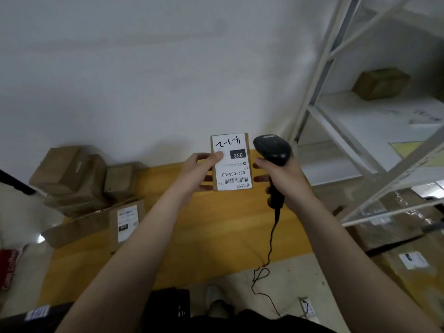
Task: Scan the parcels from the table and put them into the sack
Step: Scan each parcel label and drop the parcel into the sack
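- At the left end of the wooden bench (216, 224), a pile of brown cardboard boxes (72, 179) sits against the wall. A flat box (126, 223) with a white label lies just in front of it.
- Above the middle of the bench, the left hand (201, 169) holds a small parcel (231, 162) upright in the air, thumb on its white label and fingers behind. The label shows a barcode and "032-038-E01", upside down to the camera.
- Just right of the parcel, the right hand (286, 179) grips the handle of a black scanner (272, 150). The scanner's head is close beside the parcel's upper edge.
- From the handle a black cable (270, 246) hangs down to the floor.
- At right, a white shelf rack (314, 97) carries one brown box (380, 84), and more taped cartons (394, 227) lie beneath it.
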